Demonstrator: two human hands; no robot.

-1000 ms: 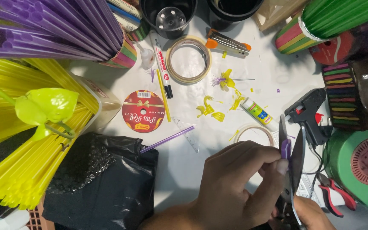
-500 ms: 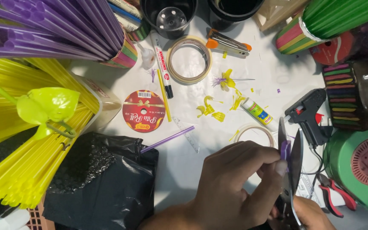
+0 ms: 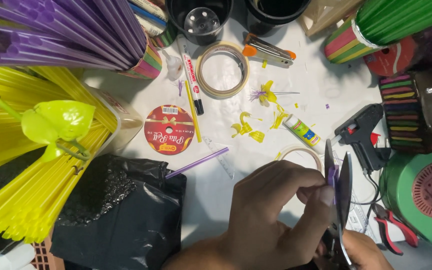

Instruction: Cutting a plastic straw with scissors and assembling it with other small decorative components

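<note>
Straw piece at the scissors, lower right.
Left hand [image 3: 271, 215] pinches purple straw piece [image 3: 332, 176] between scissors [image 3: 343, 200] gripped by right hand [image 3: 361, 250]; yellow trimmings [image 3: 256, 127] already scattered on tabletop [image 3: 211, 180].

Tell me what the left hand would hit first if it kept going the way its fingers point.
The left hand points right, pinching a small purple piece between the scissors blades. It would likely meet those blades first, though depth is unclear.

A white worktop [image 3: 321, 85] fills the view, seen from straight above; no wall, floor or window shows. The light is bright and even, and things on the surface cast soft, short shadows. The white surface is smooth and faintly glossy, crowded to its edges on every side.
</note>
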